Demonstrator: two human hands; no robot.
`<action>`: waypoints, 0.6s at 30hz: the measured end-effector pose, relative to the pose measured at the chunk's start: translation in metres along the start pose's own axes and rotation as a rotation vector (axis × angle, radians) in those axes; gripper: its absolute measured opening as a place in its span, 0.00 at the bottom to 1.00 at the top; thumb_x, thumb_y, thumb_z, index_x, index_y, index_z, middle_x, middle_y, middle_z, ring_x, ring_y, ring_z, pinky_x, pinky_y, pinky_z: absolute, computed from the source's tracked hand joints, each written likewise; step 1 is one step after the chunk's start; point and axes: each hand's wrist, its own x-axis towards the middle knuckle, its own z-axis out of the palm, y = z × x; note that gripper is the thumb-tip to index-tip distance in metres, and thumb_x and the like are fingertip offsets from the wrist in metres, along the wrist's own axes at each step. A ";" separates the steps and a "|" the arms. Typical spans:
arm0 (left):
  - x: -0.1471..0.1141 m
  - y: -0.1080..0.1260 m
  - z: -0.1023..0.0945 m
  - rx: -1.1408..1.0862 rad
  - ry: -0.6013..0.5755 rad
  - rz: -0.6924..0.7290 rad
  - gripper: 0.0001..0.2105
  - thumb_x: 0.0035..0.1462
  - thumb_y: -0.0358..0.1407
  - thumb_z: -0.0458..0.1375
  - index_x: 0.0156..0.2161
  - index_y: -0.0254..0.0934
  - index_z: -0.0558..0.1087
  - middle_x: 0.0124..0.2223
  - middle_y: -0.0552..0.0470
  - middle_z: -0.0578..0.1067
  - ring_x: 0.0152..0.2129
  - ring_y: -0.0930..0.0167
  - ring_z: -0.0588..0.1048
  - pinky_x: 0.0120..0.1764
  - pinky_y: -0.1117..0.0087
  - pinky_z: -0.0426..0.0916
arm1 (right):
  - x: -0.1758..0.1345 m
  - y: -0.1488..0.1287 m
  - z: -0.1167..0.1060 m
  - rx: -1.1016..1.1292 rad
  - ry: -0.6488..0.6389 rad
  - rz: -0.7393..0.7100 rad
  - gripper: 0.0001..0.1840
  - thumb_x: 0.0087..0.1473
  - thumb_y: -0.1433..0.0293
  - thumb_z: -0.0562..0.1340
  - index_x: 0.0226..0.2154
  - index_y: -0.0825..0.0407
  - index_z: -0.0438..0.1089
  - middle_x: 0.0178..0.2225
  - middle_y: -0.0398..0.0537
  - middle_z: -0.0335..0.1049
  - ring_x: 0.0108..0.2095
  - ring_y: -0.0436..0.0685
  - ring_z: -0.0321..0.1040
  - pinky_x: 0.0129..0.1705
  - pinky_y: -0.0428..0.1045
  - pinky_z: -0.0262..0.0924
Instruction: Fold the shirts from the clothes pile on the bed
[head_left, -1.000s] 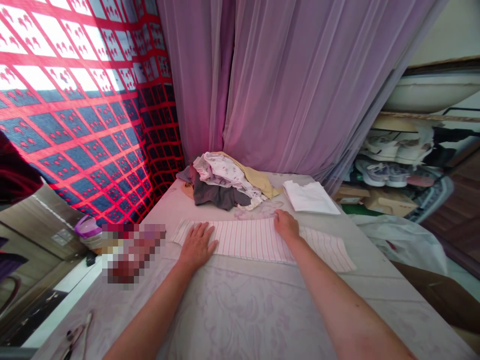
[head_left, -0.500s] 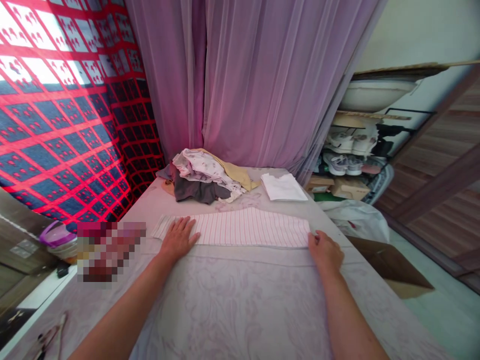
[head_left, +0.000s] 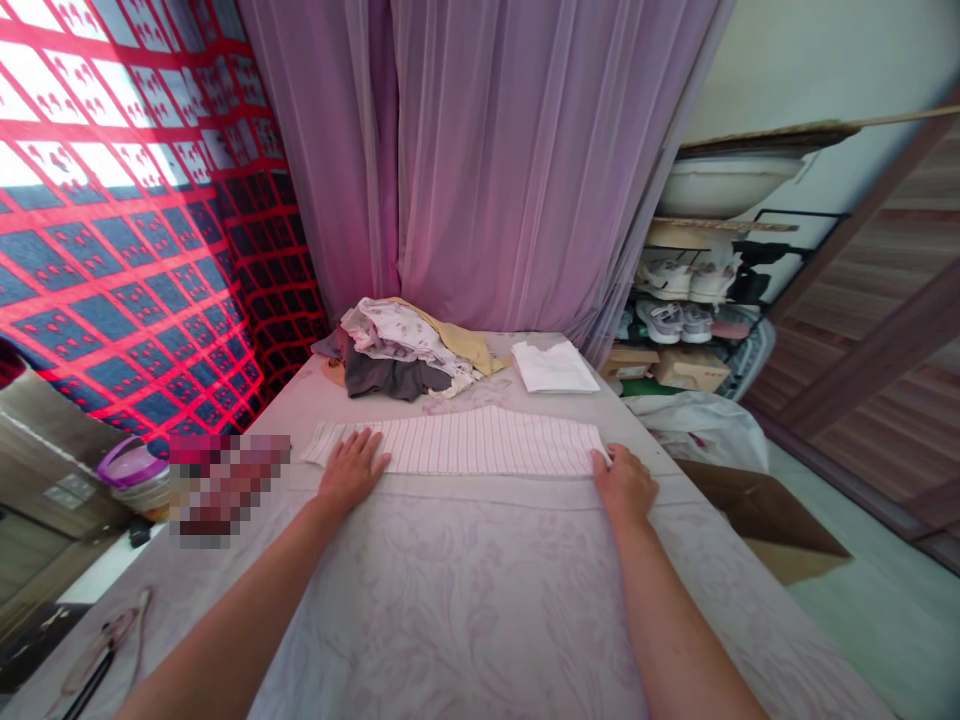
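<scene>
Pink-and-white striped trousers [head_left: 480, 442], folded into a long flat strip, lie crosswise on the floral-covered bed [head_left: 450, 590]. Flat on their left part rests my left hand [head_left: 352, 468], fingers stretched out. At the other end, my right hand [head_left: 626, 485] pinches the edge of the cloth between thumb and fingers. Behind the trousers sits a heap of crumpled clothes [head_left: 397, 350] in grey, yellow and printed white. A white folded garment [head_left: 553, 368] lies to the right of that heap.
Purple curtains [head_left: 495, 170] hang behind the bed, and a red-and-dark patterned cloth [head_left: 127, 250] hangs at left. On the right stand a rack with shoes [head_left: 675, 320] and an open cardboard box [head_left: 765, 520]. A pale cord [head_left: 141, 630] lies at the lower left.
The view has shifted slightly. My right hand now holds the trousers' right end with its edge a little lifted; my left hand stays flat on the cloth.
</scene>
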 end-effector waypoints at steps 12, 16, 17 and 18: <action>-0.050 0.014 -0.010 -0.012 0.108 0.016 0.21 0.63 0.41 0.43 0.57 0.37 0.65 0.62 0.44 0.64 0.60 0.60 0.59 0.60 0.55 0.52 | -0.054 -0.011 0.003 0.273 0.166 -0.193 0.25 0.56 0.63 0.48 0.53 0.54 0.61 0.58 0.61 0.57 0.56 0.65 0.54 0.53 0.58 0.52; -0.074 0.018 -0.009 -0.051 0.033 0.007 0.25 0.62 0.45 0.44 0.60 0.35 0.61 0.64 0.42 0.60 0.61 0.60 0.57 0.59 0.57 0.54 | -0.092 -0.039 0.002 0.237 0.101 -0.439 0.22 0.55 0.66 0.50 0.51 0.52 0.64 0.59 0.57 0.56 0.58 0.63 0.54 0.54 0.59 0.53; -0.079 0.019 -0.009 -0.054 0.010 0.003 0.26 0.63 0.46 0.43 0.61 0.35 0.60 0.64 0.43 0.59 0.61 0.60 0.57 0.59 0.57 0.54 | -0.101 -0.044 0.002 0.215 0.063 -0.490 0.22 0.55 0.67 0.51 0.51 0.51 0.65 0.59 0.56 0.56 0.58 0.63 0.54 0.54 0.59 0.53; -0.083 0.019 -0.010 -0.056 -0.009 -0.002 0.26 0.63 0.46 0.43 0.61 0.35 0.59 0.65 0.43 0.58 0.61 0.59 0.57 0.59 0.56 0.53 | -0.110 -0.048 0.003 0.188 0.020 -0.533 0.22 0.54 0.68 0.51 0.51 0.51 0.66 0.59 0.56 0.57 0.58 0.63 0.55 0.54 0.58 0.53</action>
